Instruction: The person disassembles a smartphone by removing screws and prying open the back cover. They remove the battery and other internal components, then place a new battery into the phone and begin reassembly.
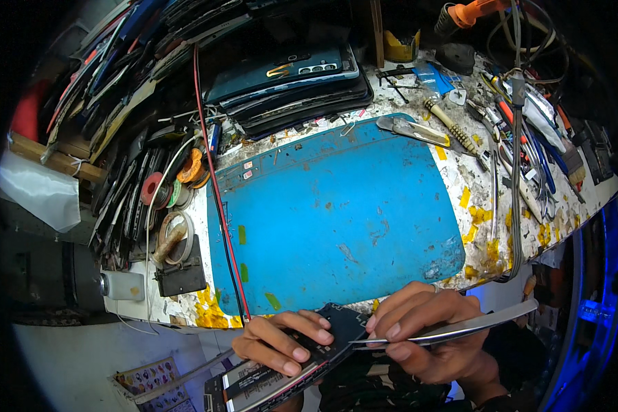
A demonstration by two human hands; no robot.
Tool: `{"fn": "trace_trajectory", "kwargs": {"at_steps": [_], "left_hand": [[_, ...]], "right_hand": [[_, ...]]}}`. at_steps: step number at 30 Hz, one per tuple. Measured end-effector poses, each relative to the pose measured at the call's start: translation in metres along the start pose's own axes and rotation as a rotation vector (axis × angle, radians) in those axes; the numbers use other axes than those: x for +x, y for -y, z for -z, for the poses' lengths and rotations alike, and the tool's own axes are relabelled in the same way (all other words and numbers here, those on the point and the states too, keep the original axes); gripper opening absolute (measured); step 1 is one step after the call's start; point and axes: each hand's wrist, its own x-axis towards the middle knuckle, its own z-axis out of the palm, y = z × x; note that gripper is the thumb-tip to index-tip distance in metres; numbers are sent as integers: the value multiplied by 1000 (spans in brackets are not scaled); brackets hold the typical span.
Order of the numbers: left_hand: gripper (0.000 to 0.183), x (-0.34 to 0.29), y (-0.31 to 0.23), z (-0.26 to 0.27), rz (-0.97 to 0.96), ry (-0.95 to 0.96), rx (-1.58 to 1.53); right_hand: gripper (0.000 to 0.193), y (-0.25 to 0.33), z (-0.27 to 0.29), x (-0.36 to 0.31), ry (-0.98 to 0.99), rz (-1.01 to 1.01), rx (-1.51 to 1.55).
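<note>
Left hand [271, 340]: gripping the opened smartphone [342, 327], by the near edge of the blue mat [336, 213]
Right hand [426, 312]: pinching tweezers [470, 325], tip beside the smartphone (can't tell if touching)
Tweezers angle: I'd keep it shallow

Cluttered white workbench [452, 168] under a blue mat [336, 213]
Stacked dark panels [285, 89] lie far, spools [158, 191] left, scattered hand tools [453, 126] right.

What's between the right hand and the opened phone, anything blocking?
Only the thin metal tool in the right hand, its tip pointing at the opened phone in the left hand. Nothing visible blocks it; tip contact is unclear.
</note>
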Motion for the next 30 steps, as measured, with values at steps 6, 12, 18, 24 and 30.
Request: {"fn": "trace_trajectory", "kwargs": {"at_steps": [6,12,18,24,30], "left_hand": [[18,1,-1,4,16,28,-1],[19,2,-2,6,22,49,-7],[19,4,-2,7,21,88,-26],[15,3,-4,7,41,141,57],[21,13,-6,15,55,307,117]], "right_hand": [[17,1,2,3,56,6,-19],[16,8,1,10,83,-30,-82],[18,9,1,9,135,41,-216],[28,0,-10,-3,114,315,-378],[19,7,3,8,117,-95,15]]}}
